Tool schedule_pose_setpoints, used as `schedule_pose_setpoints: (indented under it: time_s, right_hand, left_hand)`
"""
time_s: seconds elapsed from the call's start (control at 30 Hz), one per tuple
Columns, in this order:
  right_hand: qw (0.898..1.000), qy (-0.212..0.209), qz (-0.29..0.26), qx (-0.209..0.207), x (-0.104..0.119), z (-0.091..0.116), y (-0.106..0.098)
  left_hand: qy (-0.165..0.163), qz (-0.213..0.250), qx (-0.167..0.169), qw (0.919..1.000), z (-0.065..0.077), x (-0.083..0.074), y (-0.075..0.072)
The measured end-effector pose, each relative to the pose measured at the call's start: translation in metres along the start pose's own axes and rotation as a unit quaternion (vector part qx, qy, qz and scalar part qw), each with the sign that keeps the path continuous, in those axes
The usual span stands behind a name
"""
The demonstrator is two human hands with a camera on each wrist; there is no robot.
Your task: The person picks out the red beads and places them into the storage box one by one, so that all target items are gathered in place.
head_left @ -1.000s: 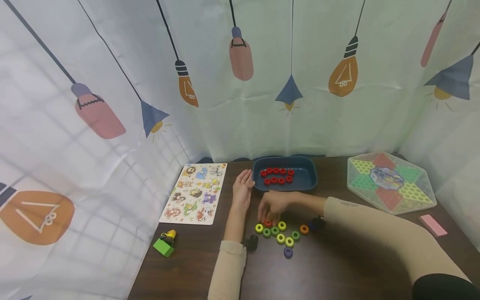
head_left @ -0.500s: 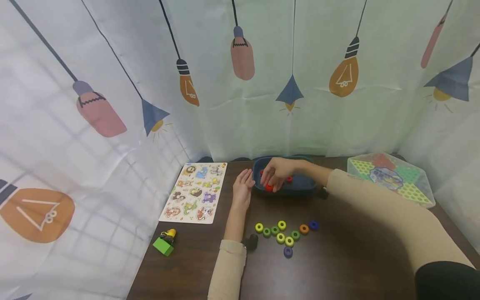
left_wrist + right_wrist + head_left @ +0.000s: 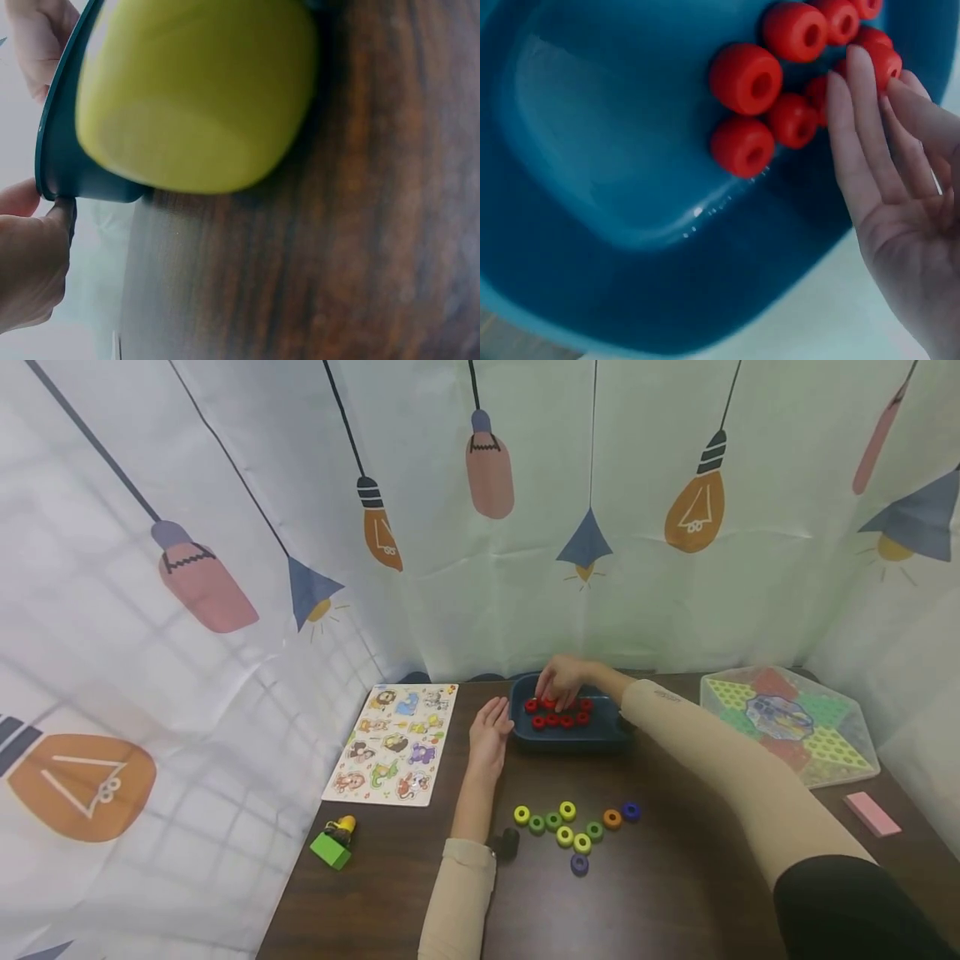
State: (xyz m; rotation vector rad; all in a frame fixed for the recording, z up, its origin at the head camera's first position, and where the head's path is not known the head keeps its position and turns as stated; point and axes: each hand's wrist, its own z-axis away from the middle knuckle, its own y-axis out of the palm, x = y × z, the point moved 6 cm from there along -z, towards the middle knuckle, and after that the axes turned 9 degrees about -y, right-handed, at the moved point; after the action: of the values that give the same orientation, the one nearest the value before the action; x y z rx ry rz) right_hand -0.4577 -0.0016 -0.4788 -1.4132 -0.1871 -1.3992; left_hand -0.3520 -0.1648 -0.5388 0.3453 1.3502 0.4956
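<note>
A red bead (image 3: 885,64) is pinched between the thumb and fingers of my right hand (image 3: 907,187), low inside the dark blue tray (image 3: 573,744). Around it lie several other red beads (image 3: 567,721), bunched toward the tray's left side in the head view. My left hand (image 3: 489,735) is at the tray's left edge; in the left wrist view its thumb and a finger meet the rim from either side. Nearer on the table is a loose group of yellow, green, orange, blue and purple beads (image 3: 564,836). One yellow bead (image 3: 199,97) looms large in the left wrist view.
An animal puzzle board (image 3: 393,743) lies left of the tray. Before it are a green block (image 3: 330,851) and a small yellow-and-black toy (image 3: 342,829). At the right are a hexagonal game board (image 3: 787,722) and a pink block (image 3: 872,814). A printed curtain (image 3: 525,593) hangs behind.
My right hand took a red bead from the group on the table and carried it away from me into the tray. The left hand stays at the tray's edge.
</note>
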Motion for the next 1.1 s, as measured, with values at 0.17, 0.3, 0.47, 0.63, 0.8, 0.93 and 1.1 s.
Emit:
schedule_pose_setpoints:
  time_s: [0.17,0.3,0.47,0.63,0.8,0.93,1.1]
  right_hand:
    - [1.0,0.007,0.011,-0.028,-0.014,-0.012,0.002]
    - [0.999,-0.003,0.023,-0.045,-0.02,-0.015,0.006]
    - [0.997,-0.014,0.024,-0.066,-0.025,-0.009,0.008]
    - [0.996,-0.039,0.006,-0.082,-0.022,0.008,0.005]
    - [0.993,-0.072,-0.017,-0.091,-0.016,0.03,0.006]
    - [0.99,-0.098,-0.021,-0.099,-0.005,0.049,0.009]
    - [0.983,-0.13,0.014,-0.127,0.01,0.071,0.018]
  left_hand:
    - [-0.016,0.021,0.007,0.9996,-0.001,-0.001,0.002]
    - [-0.028,0.033,0.013,0.999,-0.002,0.001,0.001]
    - [-0.03,0.029,0.013,0.9991,-0.003,0.004,0.002]
    - [-0.027,0.017,0.003,0.9995,-0.003,0.006,0.003]
    - [-0.024,0.011,-0.003,0.9996,-0.004,0.004,-0.001]
    - [-0.02,0.0,-0.003,0.9998,-0.008,-0.001,-0.005]
    - [-0.011,0.0,-0.017,0.9998,-0.004,-0.017,-0.016]
